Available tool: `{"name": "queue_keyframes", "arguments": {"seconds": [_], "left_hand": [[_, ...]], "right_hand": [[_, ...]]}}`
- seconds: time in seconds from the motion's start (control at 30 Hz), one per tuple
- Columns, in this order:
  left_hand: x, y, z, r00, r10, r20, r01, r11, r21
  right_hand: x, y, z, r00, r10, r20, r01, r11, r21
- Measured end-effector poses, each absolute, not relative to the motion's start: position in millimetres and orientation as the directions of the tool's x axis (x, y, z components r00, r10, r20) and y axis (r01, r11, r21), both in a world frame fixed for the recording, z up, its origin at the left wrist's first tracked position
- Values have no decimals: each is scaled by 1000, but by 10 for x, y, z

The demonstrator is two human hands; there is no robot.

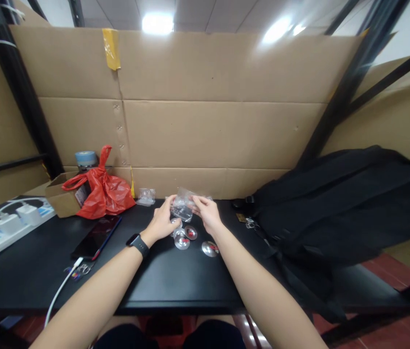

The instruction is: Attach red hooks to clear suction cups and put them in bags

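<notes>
Between my hands, above the black table, is a clear plastic bag. My left hand grips its left side, with a dark watch on the wrist. My right hand pinches the bag's right edge between thumb and fingers. Just below lie several shiny round metal discs with red marks: one disc and another disc are close together near my left thumb. A separate disc rests by my right forearm. Whatever is inside the bag is too blurred to make out.
Left of my hands are a phone, keys, a red plastic bag, a cardboard box and a white power strip. Small clear packets lie at the back. A black backpack fills the right side. Cardboard walls the back.
</notes>
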State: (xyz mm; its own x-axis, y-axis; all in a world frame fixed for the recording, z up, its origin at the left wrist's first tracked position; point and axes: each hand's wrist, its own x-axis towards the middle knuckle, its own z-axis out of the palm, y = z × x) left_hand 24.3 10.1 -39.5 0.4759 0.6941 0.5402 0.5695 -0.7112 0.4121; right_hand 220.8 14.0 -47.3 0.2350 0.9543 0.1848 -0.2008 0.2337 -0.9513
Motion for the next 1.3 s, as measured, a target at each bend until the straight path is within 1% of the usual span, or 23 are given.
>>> {"name": "queue_keyframes", "arguments": {"seconds": [0.07,0.13,0.23,0.37,0.5,0.63,0.73,0.8,0.87,0.93,0.97,1.03,1.13,1.23,1.3], "left_hand": [[230,38,-319,501,640,583,646,-725,240],[221,-13,-250,510,590,626,713,-697,76],[221,-50,-198,576,520,631,723,-685,-95],[251,-49,-227,675,455,581,668,-712,-219],[306,-32,-295,706,387,593,639,-710,-297],[322,33,-315,707,356,611,636,-698,-329],[195,195,-263,674,403,619,677,-672,-300],[23,355,-227,590,502,633,761,-608,-226],[-177,525,-230,474,643,602,854,-501,-137],[-352,683,-287,323,820,473,937,-346,-41],[-417,751,-334,298,854,425,949,-314,-35],[-497,858,-446,309,891,332,949,-314,-40],[-510,931,-588,318,914,252,947,-319,-38],[-472,922,-634,293,926,238,955,-296,-24],[-452,903,-620,287,928,237,956,-292,-14]], "right_hand": [[2194,136,-485,234,949,210,-185,256,-949],[2178,131,-489,231,942,244,-151,282,-947],[2161,126,-484,216,929,301,-102,328,-939],[2178,125,-471,196,914,355,-47,370,-928],[2209,121,-450,195,913,359,8,365,-931],[2218,93,-413,115,925,363,26,362,-932],[2248,70,-381,68,931,359,66,354,-933],[2294,73,-372,110,918,381,156,363,-919],[2358,93,-377,178,882,436,269,383,-884],[2436,130,-390,229,837,497,382,392,-837],[2480,153,-399,239,820,521,434,390,-812],[2585,206,-424,224,805,549,528,374,-763],[2778,279,-493,158,835,528,685,292,-668],[2957,304,-577,146,891,430,848,111,-519],[3027,291,-609,173,919,355,905,-6,-426]]}}
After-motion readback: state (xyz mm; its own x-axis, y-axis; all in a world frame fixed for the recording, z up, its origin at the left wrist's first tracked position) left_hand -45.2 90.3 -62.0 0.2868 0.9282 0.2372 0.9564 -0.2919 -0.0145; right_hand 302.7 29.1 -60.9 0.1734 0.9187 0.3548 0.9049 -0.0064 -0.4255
